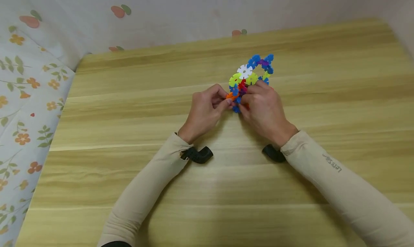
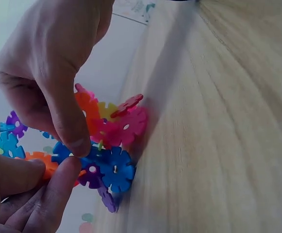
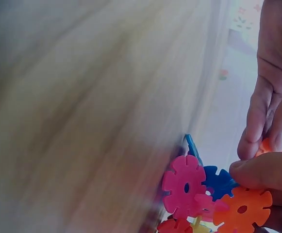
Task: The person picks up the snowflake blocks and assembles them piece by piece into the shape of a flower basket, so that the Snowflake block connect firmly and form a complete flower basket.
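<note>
A joined structure of notched flower-shaped plastic discs stands over the table, in blue, white, yellow, orange, pink and purple. Between thumb and fingers my left hand [image 1: 205, 108] pinches an orange disc [image 2: 49, 166] at its near left side. My right hand [image 1: 266, 108] grips the structure from the right; its thumb and finger meet at a blue disc beside the orange one in the left wrist view. A white disc [image 1: 244, 71] and a yellow disc [image 1: 235, 80] show beyond the hands. A pink disc [image 3: 184, 187] and another orange disc [image 3: 242, 209] appear in the right wrist view.
The wood-grain table [image 1: 129, 175] extends around both arms. Behind it hangs a pale patterned cloth [image 1: 181, 17], with a floral cloth [image 1: 26, 106] at the left. Black curved pieces [image 1: 202, 155] stick out at both wrists, just above the tabletop.
</note>
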Tool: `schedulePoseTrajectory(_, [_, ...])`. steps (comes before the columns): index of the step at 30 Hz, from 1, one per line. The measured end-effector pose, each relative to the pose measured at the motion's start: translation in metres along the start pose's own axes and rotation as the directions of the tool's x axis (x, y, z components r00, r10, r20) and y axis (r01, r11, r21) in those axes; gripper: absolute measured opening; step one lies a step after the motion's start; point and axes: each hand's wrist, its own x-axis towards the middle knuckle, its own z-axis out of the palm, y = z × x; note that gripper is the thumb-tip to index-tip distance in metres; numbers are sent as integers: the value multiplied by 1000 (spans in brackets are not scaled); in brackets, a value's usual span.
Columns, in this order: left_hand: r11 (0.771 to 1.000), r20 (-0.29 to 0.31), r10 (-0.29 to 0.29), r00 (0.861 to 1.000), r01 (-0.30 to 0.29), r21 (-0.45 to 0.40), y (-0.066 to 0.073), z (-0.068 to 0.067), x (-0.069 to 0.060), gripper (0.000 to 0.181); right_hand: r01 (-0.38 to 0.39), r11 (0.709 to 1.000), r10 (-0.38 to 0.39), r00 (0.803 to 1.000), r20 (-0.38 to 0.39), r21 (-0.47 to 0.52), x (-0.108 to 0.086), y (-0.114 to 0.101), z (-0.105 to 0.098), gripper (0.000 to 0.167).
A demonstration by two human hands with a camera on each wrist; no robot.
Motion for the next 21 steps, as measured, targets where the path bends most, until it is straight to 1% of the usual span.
schedulePoseTrajectory(2, [998,-11,45,999,-44,42,2,0,-1,6,13,1000,-13,1000,2,1,2,-1,-1,15])
schedulePoseTrajectory(4, [991,-23,103,994,-101,92,3,0,-2,6,18,1000,-18,1000,5,8,3,-2,-2,15])
schedulePoseTrajectory(7, [965,-33,197,980,-188,180,3,2,-4,6,18,999,-18,1000,11,32,4,-3,-2,15])
schedulePoseTrajectory(9, [948,-40,238,970,-224,224,3,3,-5,6,10,999,-11,1000,12,47,5,-3,-2,15])
schedulePoseTrajectory(10, [943,-41,250,967,-234,238,3,4,-5,5,7,999,-8,1000,12,51,5,-3,-2,15])
schedulePoseTrajectory(15, [938,-33,266,963,-250,238,4,7,-6,4,-4,999,3,1000,12,51,3,-3,-1,14])
schedulePoseTrajectory(18, [930,-31,281,959,-264,255,3,7,-7,4,4,999,-5,1000,10,51,2,-3,0,12])
schedulePoseTrajectory(19, [931,-31,280,959,-264,253,3,7,-8,4,9,999,-9,1000,9,50,2,-3,0,12])
schedulePoseTrajectory(21, [941,-38,271,962,-256,222,1,8,-8,5,15,999,-16,1000,7,47,1,-3,1,12])
